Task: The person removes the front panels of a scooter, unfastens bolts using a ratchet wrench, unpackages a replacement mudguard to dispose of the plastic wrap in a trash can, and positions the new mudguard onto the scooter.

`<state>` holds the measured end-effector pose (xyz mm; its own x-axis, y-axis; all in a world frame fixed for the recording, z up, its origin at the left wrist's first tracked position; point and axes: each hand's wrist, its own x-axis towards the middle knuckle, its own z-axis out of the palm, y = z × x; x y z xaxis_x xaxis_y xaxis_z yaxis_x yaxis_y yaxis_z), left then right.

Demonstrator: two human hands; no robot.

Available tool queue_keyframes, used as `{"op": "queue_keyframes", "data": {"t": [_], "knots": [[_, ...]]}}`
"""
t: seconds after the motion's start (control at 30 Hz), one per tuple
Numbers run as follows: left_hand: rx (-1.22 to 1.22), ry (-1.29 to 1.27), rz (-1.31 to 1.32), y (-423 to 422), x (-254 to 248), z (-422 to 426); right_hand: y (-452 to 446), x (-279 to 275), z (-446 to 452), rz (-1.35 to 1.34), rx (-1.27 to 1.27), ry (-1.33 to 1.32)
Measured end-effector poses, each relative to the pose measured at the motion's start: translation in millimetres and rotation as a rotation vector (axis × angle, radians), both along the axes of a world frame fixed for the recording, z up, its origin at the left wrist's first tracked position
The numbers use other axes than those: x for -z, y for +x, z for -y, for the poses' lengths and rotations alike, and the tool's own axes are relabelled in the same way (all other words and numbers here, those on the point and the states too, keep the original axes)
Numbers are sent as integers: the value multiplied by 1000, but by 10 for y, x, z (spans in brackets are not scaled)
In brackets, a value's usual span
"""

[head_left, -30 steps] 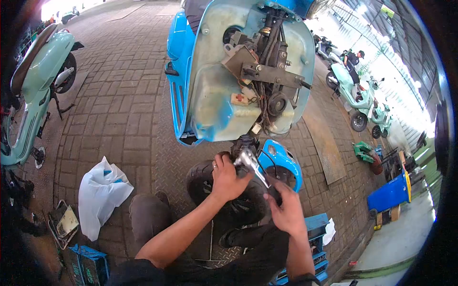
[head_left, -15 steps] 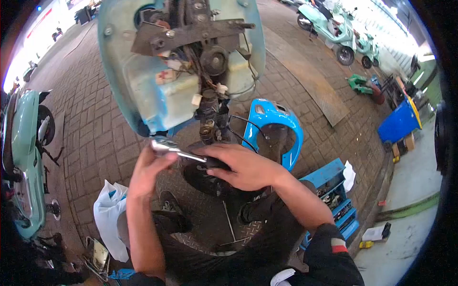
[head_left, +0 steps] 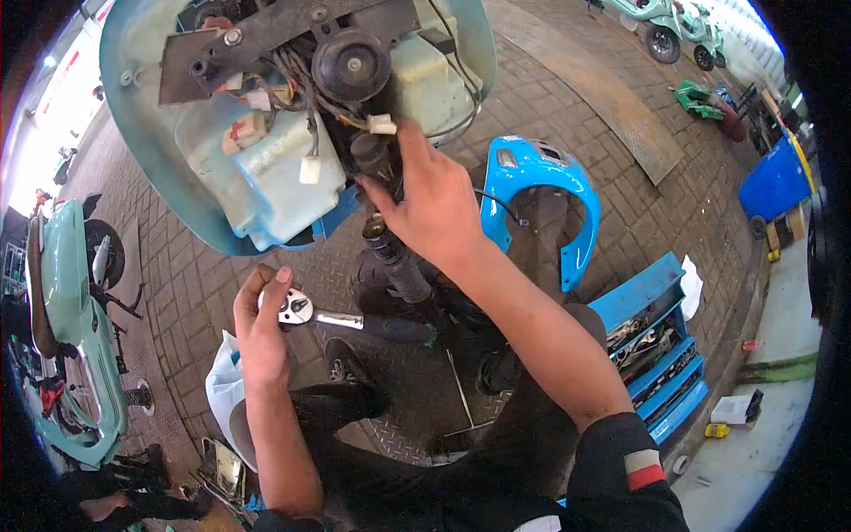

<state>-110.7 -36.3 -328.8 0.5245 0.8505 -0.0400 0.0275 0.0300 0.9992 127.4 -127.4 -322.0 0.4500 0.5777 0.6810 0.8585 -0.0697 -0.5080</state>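
Note:
My left hand (head_left: 259, 315) is closed around the round head of a ratchet wrench (head_left: 339, 319). Its chrome shaft and dark handle point right, low in front of the scooter. My right hand (head_left: 434, 199) reaches up to the scooter front, thumb and fingers around a dark cylindrical part (head_left: 370, 152) on the steering column; some fingertips are hidden. Just above it hangs a white connector (head_left: 382, 125), and another white connector (head_left: 309, 169) dangles to the left. Below stands a dark shock absorber (head_left: 403, 270). A round black horn (head_left: 351, 66) sits above, within the pale green front panel (head_left: 142, 151).
A blue body panel (head_left: 581, 195) lies on the paving to the right. Beside my leg stands an open blue toolbox (head_left: 651, 297) full of tools. A T-handled tool (head_left: 461, 390) lies between my feet. At the left is a mint-green scooter (head_left: 75, 293); a blue bin (head_left: 776, 182) stands far right.
My right hand has let go of the wrench handle and moved up to the steering column. My left hand has lowered slightly with the wrench. The view has shifted closer to the scooter front.

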Motion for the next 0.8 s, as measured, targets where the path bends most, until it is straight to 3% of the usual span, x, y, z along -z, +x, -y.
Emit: {"op": "queue_keyframes", "data": {"t": [0.17,0.47,0.6,0.67,0.8], "knots": [[22,104,-170,111,3,126,-60,74,-58,-169,-44,227],[59,138,-105,0,-130,193,-32,225,-99,-158,-37,203],[102,170,-144,-86,-185,279,-61,142,-29,-38,-5,118],[173,179,-164,-145,-206,303,-85,95,-19,255,63,124],[178,179,-207,-214,-215,324,-108,17,59,463,127,-35]]}}
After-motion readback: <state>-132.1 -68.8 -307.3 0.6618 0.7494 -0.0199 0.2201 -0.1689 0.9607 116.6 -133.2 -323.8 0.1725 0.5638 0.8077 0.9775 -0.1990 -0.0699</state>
